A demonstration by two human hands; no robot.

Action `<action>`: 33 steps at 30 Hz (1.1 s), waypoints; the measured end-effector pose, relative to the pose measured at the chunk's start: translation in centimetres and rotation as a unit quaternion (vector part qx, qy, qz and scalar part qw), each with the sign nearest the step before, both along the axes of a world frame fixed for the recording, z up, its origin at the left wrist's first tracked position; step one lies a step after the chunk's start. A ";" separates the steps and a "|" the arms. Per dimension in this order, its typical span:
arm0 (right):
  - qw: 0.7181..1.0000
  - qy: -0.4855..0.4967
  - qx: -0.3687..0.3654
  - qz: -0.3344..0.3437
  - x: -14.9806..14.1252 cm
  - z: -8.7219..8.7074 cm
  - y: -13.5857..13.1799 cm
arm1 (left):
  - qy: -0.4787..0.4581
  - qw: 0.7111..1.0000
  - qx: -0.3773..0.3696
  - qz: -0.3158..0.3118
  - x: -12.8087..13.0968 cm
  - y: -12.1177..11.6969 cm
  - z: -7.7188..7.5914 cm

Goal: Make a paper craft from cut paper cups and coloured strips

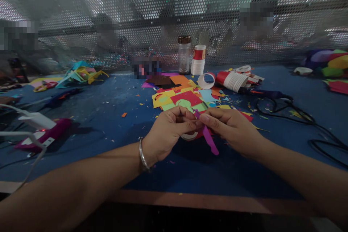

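Both hands meet over the middle of the blue table. A narrow purple paper strip point(210, 141) hangs down from between my fingertips, its lower end loose. My left hand point(174, 130), with a silver bangle at the wrist, is closed in a pinch at the strip's upper part. My right hand point(231, 127) also pinches the strip there, thumb against forefinger. Just under the hands lies a red-and-white object point(190, 136), mostly hidden, perhaps a paper cup. Beyond the fingers, coloured paper pieces point(187, 98) are heaped in red, yellow, green, orange and brown.
Stacked paper cups point(199, 61) stand by a glass jar point(184, 56) at the back; more cups point(231, 80) lie on their sides. A black cable point(293, 110) loops at right. A purple power strip point(45, 136) with a white plug sits left. A perforated metal screen point(163, 14) closes the far side.
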State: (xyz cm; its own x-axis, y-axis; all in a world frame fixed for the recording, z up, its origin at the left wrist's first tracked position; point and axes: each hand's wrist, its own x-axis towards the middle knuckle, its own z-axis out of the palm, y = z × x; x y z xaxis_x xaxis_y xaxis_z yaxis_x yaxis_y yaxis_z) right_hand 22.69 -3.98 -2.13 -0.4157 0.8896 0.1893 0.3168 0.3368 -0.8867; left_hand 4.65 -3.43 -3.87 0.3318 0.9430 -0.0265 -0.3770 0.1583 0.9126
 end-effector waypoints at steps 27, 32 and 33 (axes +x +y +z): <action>0.933 -0.262 0.118 -0.217 3.9 -0.3 4.4 | 0.066 0.985 0.122 0.100 -1.8 1.8 0.5; 0.909 -0.324 0.138 -0.223 4.5 -0.3 4.7 | 0.121 0.945 0.286 0.105 -2.3 1.4 0.7; 0.907 -0.328 0.142 -0.221 4.6 -0.3 4.8 | 0.145 0.931 0.319 0.100 -2.3 1.1 0.8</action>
